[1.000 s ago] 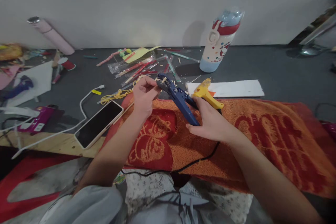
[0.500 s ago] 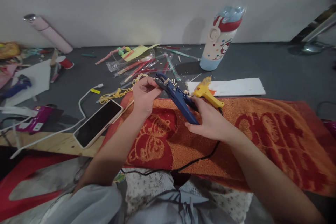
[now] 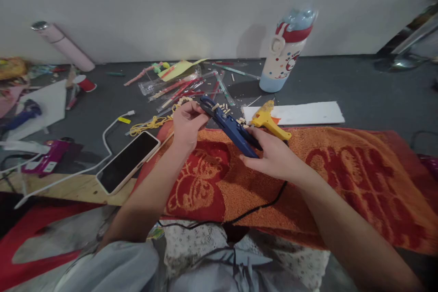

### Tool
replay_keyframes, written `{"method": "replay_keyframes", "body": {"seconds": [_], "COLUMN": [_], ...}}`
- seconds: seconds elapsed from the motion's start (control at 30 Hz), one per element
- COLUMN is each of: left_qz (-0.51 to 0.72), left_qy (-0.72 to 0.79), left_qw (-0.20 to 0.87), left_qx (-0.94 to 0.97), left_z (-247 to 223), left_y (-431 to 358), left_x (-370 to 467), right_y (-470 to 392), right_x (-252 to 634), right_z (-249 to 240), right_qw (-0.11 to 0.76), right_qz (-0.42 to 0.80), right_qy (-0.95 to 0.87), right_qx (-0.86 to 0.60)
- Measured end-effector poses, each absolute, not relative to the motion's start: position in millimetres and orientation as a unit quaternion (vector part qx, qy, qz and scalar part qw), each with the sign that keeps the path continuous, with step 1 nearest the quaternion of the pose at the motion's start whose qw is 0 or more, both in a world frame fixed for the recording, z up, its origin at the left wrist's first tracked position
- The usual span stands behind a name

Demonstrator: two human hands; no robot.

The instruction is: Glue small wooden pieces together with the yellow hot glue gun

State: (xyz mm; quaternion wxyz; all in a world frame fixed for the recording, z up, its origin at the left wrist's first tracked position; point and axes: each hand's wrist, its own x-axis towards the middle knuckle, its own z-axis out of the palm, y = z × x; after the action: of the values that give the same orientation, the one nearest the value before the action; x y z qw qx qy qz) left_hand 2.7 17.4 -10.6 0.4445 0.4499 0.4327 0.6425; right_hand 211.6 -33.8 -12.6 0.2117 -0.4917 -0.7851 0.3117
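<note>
My right hand (image 3: 268, 153) is wrapped around the handles of blue cutting pliers (image 3: 232, 130), which slant up to the left over the towel. At the head of the pliers, the fingers of my left hand (image 3: 188, 123) are pinched together; whatever they hold is hidden. A short pale stub (image 3: 215, 106) shows at the jaws. Several small pale cut pieces (image 3: 226, 108) lie on the table just behind the tool. Right of the pliers, a yellow glue gun (image 3: 268, 121) rests partly on a white strip (image 3: 311, 112). Below my hands spreads an orange and red towel (image 3: 253, 187).
Left of the towel lie a phone (image 3: 128, 162), a white cable (image 3: 106, 134) and yellow cord (image 3: 150, 123). Wrapped sticks (image 3: 185, 86) are strewn behind. A cartoon bottle (image 3: 284, 54) stands at the back; a pink bottle (image 3: 65, 45) leans on the wall.
The plier handles have come closer together in my right hand, and the lower handle has risen a little. My left hand has barely shifted, still pinching at the jaws.
</note>
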Motion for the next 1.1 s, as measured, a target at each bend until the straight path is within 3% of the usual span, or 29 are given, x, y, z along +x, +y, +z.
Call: {"method": "replay_keyframes", "body": {"seconds": [0.83, 0.93, 1.1], "left_qz": [0.592, 0.572, 0.623], "left_qy": [0.465, 0.482, 0.491], "left_qw": [0.45, 0.381, 0.115], "left_qx": [0.48, 0.544, 0.598], "left_z": [-14.9, -20.6, -25.3], "left_y": [22.5, 26.3, 23.8], "left_x": [-2.8, -7.6, -10.5], "right_y": [-28.9, -27.5, -25.7], "right_x": [213.4, 212.6, 212.4], "right_z": [-17.5, -17.4, -21.5], "right_qw": [0.219, 0.218, 0.271], "right_qz": [0.299, 0.308, 0.35], "right_qy": [-0.799, -0.785, -0.726], "right_qx": [-0.473, -0.491, -0.527]}}
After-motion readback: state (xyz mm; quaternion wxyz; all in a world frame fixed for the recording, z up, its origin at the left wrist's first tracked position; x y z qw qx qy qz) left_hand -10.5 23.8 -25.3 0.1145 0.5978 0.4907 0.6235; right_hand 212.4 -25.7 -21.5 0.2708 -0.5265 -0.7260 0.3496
